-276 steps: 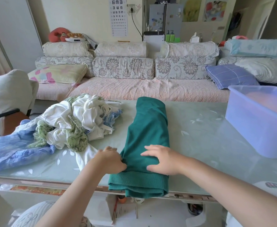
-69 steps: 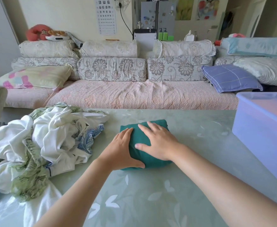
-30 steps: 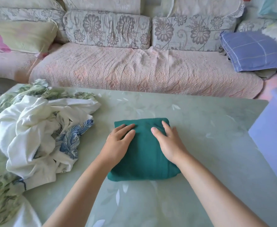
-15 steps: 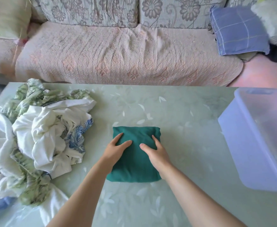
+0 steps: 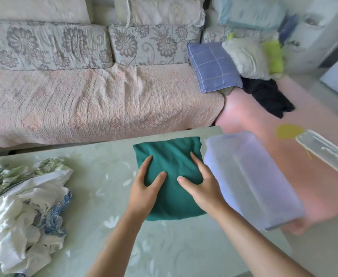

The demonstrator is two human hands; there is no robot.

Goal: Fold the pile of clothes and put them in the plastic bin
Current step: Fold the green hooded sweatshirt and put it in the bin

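Both hands clasped a folded green top (image 5: 172, 162) by its sides, the left hand (image 5: 144, 188) and right hand (image 5: 200, 184) each with thumb on top and fingers wrapped round the edge. It sat low over the table (image 5: 104, 246), just beside the bin (image 5: 244, 176). An unfolded pile (image 5: 24, 196) lay well to the left. The risk lay in the lift. A loose hold could let the layers sag open, or an edge could snag the bin's rim and nudge it toward the table's end.
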